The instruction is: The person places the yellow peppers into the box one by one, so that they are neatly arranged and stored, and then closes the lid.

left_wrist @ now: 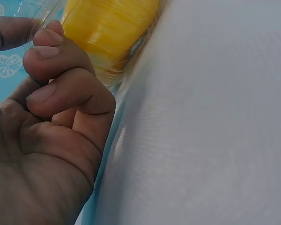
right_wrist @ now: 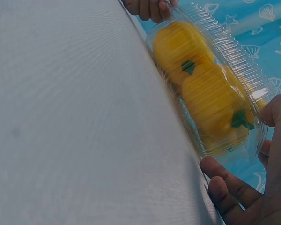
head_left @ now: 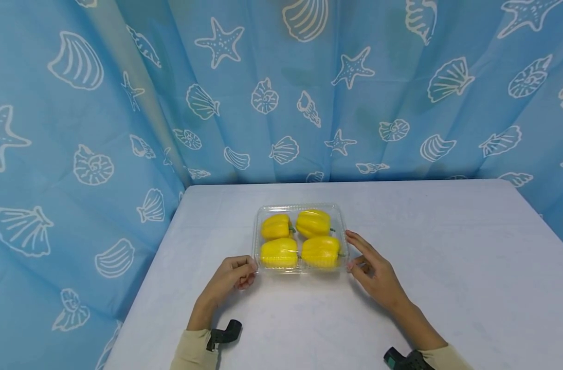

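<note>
A clear plastic clamshell container (head_left: 300, 271) with a ribbed lid stands on the table. Inside it lie several yellow bell peppers (head_left: 280, 253), their green stems visible in the right wrist view. At the container's near left corner, my left hand (head_left: 232, 275) pinches the rim between thumb and index finger, with the other fingers curled in. My right hand (head_left: 376, 272) is at the right side, its index finger and thumb spread apart and touching the container's edge. In the right wrist view the thumb (right_wrist: 277, 110) meets the rim, while other fingertips stay lower down.
A white cloth (head_left: 448, 257) covers the table. Behind and to the left hangs a blue curtain (head_left: 244, 128) printed with white shells and starfish. Dark wrist cameras (head_left: 225, 334) are strapped over beige sleeves (head_left: 195, 349).
</note>
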`<state>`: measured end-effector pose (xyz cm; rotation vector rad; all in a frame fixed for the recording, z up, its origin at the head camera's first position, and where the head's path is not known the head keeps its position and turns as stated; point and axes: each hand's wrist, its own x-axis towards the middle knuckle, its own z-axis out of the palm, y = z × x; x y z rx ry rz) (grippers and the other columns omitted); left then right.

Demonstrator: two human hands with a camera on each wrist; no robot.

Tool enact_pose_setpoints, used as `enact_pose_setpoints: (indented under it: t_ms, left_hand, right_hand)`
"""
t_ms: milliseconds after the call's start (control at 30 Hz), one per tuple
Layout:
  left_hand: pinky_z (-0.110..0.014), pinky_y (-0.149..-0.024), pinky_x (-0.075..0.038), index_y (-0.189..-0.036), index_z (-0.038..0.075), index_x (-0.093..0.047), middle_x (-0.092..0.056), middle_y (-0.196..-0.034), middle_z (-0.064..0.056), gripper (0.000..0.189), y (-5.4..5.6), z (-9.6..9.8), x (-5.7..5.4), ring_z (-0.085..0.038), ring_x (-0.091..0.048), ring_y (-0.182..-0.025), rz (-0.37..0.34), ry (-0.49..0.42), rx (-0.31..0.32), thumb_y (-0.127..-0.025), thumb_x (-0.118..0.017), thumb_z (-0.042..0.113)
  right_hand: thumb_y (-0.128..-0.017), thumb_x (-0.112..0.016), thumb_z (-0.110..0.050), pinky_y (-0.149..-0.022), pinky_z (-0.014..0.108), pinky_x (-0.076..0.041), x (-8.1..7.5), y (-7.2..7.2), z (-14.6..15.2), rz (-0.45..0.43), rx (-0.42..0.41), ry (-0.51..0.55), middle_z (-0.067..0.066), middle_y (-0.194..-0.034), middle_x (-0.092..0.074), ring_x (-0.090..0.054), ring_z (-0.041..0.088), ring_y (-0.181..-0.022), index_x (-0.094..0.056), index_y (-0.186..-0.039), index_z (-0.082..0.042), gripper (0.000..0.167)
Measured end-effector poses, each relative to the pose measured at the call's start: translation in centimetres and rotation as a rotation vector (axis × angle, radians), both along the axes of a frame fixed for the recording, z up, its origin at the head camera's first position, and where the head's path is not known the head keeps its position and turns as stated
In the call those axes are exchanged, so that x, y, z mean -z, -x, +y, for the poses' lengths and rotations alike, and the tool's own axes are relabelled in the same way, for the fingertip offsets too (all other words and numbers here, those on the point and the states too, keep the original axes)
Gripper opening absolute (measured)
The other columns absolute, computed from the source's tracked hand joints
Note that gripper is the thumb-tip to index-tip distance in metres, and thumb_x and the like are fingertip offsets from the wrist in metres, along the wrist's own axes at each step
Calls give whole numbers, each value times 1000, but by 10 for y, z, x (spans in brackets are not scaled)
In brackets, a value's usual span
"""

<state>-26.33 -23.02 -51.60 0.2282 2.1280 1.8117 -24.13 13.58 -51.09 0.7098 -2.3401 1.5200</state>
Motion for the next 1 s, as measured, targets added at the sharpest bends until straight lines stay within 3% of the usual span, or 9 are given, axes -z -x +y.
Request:
enact_pose_setpoints:
  t_ms: [400, 767, 867, 1000]
  left_hand:
    - [-24, -54, -38, -83, -1, -59, -53, -69, -6, 19, 0, 1, 3, -14, -45, -60, -54, -119, -27, -96, -59, 13]
    - [-22, -52, -39, -80, 1, -61, -55, -67, -5, 18, -1, 0, 7, -12, -46, -57, -31, -178, -12, -95, -60, 10]
    - [-23, -54, -40, -82, 0, -61, -55, -68, -7, 18, -1, -1, 6, -13, -47, -58, -43, -168, -9, -96, -60, 10]
    - [-26, -59, -45, -90, -3, -62, -59, -74, -11, 22, 1, -5, 3, -19, -53, -64, -13, -46, 24, -98, -57, 16]
  right_hand:
    - [-92, -60, 11, -66, 28, -55, 2, 0, 1, -33, -35, 40, 22, -155, -36, -67, 37, -82, -43, -147, 5, 58]
    - [-92, -60, 12, -64, 29, -54, 2, 0, 1, -21, -44, 34, 23, -156, -36, -68, 35, -81, -42, -148, 5, 59]
    - [-92, -59, 12, -64, 29, -54, 1, -1, 0, -21, -45, 31, 23, -155, -36, -68, 35, -81, -42, -147, 6, 59]
    - [-91, -60, 13, -67, 27, -54, 3, 0, -1, -7, -21, 11, 24, -155, -37, -67, 34, -82, -43, -147, 6, 59]
